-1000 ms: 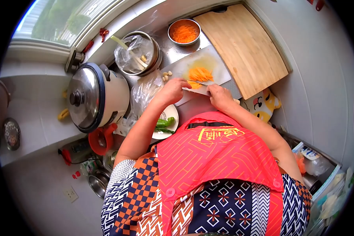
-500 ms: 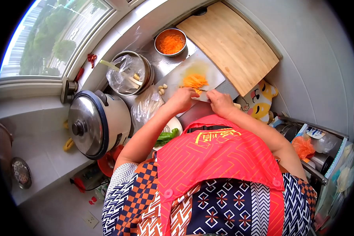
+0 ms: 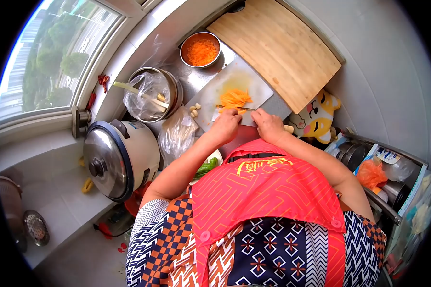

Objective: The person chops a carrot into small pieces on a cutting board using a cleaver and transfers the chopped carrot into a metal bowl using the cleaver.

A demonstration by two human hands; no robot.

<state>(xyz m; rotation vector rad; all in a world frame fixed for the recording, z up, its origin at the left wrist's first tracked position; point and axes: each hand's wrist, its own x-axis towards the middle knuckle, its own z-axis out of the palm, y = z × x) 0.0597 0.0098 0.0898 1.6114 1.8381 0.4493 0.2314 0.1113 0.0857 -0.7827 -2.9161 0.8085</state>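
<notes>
Shredded carrot (image 3: 235, 99) lies in a pile on a pale cutting board (image 3: 256, 87). My left hand (image 3: 227, 125) is at the board's near edge, just below the pile, its fingers curled together; what is under the fingertips is hidden. Close to its right, my right hand (image 3: 269, 125) is closed around a knife. The knife's pale handle end (image 3: 288, 129) sticks out behind that hand, and most of its blade is hard to make out. A few garlic cloves (image 3: 194, 111) sit by the board's left corner.
A metal bowl of grated carrot (image 3: 200, 50) stands behind the board. A large wooden board (image 3: 277, 48) leans at the back right. To the left are a pot with a plastic bag (image 3: 148, 98) and a rice cooker (image 3: 115, 160). Green peppers (image 3: 207, 167) rest by my left forearm.
The view has shifted slightly. My left fingers have drawn in from the carrot pile and bunched together. A thin light edge now shows between the hands below the pile.
</notes>
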